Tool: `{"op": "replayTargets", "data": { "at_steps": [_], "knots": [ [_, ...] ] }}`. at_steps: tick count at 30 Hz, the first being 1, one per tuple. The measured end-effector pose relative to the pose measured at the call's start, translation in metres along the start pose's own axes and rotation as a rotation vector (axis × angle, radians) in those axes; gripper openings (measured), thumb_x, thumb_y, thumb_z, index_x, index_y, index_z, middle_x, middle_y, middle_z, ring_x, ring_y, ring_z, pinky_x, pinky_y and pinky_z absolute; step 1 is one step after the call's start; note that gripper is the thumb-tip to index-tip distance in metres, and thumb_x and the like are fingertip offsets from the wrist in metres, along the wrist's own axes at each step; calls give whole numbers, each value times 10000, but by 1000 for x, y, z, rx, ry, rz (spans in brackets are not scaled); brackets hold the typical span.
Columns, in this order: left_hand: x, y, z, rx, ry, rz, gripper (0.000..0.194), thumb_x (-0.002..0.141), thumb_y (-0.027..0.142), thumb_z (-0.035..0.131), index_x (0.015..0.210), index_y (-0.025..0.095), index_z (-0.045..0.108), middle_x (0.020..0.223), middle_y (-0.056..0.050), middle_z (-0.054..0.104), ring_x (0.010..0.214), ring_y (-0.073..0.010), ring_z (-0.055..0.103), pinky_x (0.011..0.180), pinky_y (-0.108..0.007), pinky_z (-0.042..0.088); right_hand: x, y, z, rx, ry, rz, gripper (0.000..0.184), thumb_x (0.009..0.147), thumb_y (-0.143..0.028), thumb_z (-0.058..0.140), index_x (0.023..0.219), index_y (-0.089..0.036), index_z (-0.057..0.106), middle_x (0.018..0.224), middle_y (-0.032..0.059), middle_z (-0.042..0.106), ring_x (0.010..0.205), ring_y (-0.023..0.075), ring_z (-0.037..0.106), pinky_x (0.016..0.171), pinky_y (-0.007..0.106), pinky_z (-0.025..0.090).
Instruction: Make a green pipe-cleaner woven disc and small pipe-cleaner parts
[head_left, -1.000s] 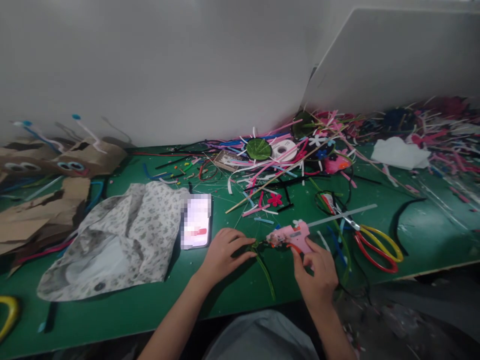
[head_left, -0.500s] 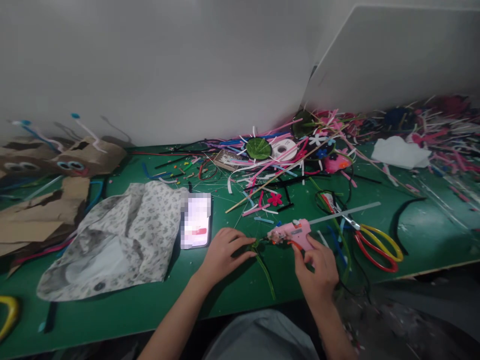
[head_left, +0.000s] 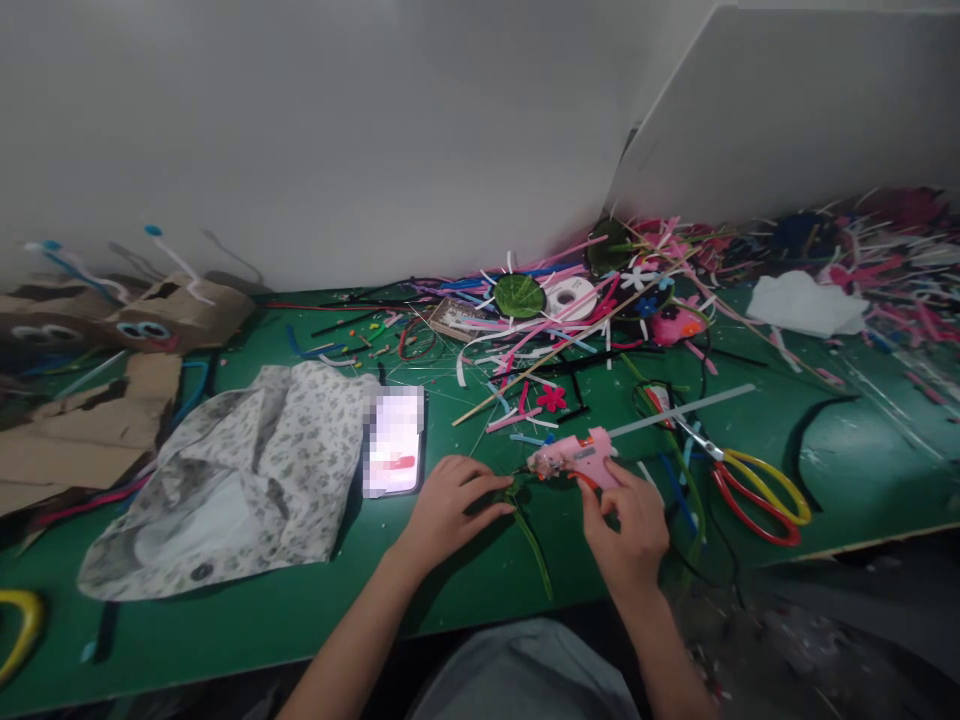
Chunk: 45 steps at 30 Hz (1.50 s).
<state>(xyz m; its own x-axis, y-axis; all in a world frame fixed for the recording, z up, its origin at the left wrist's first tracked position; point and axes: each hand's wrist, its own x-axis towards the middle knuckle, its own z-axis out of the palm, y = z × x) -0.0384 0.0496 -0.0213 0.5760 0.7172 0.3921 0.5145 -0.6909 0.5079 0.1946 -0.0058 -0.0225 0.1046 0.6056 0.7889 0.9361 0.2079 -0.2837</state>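
Observation:
My right hand point(head_left: 626, 520) grips a pink glue gun point(head_left: 574, 457) by its handle, nozzle pointing left, a clear glue stick jutting out behind it. My left hand point(head_left: 450, 505) rests on the green table point(head_left: 480, 590) with its fingers curled, pinching a small dark green piece point(head_left: 514, 492) right at the nozzle tip. A green stem point(head_left: 534, 545) runs from that piece toward me.
A phone point(head_left: 394, 441) lies left of my left hand beside a floral cloth point(head_left: 247, 470). Red-and-yellow scissors point(head_left: 742, 475) lie to the right. Coloured strips, a white tape roll point(head_left: 568, 297) and a green disc point(head_left: 518, 296) crowd the back. Cardboard faces point(head_left: 135, 325) sit far left.
The glue gun has lifted a little and shifted left toward the green piece. My left hand has stayed in place.

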Motion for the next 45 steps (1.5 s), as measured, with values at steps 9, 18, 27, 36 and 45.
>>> {"op": "replayTargets", "data": {
  "at_steps": [9,18,27,36,45],
  "knots": [
    [0,1,0,5,11,-3,286,884,430,619,1097,247,673,912,-43,682,862,-187,615,763,-336,453,-7,5,0,-12,-24,10,317,813,-152,683,668,-220,410,965,77,682,884,187,645,768,317,505],
    [0,1,0,0,-6,-5,283,888,422,617,1106,245,657,917,-40,678,871,-193,607,770,-348,443,-6,16,-7,-139,-119,68,261,786,-340,736,911,-183,570,1065,129,666,978,262,607,847,414,477],
    [0,2,3,5,12,-24,277,879,421,628,1076,231,670,908,-47,674,867,-201,598,770,-351,440,-19,-40,-10,233,-520,7,46,910,-204,577,922,-217,620,853,18,686,786,178,616,700,317,419],
    [1,2,4,-29,17,-50,194,935,318,568,1079,246,675,917,-37,661,876,-186,583,773,-338,429,-9,-28,-8,309,-559,-130,343,910,-26,418,1073,-210,658,904,34,684,787,164,604,729,316,431],
    [0,1,4,-52,2,-69,195,923,325,585,1075,242,675,925,-41,654,893,-192,575,783,-340,430,17,-24,3,229,-502,-243,373,856,20,395,956,-195,684,919,53,667,859,194,562,832,391,410]
  ]
}}
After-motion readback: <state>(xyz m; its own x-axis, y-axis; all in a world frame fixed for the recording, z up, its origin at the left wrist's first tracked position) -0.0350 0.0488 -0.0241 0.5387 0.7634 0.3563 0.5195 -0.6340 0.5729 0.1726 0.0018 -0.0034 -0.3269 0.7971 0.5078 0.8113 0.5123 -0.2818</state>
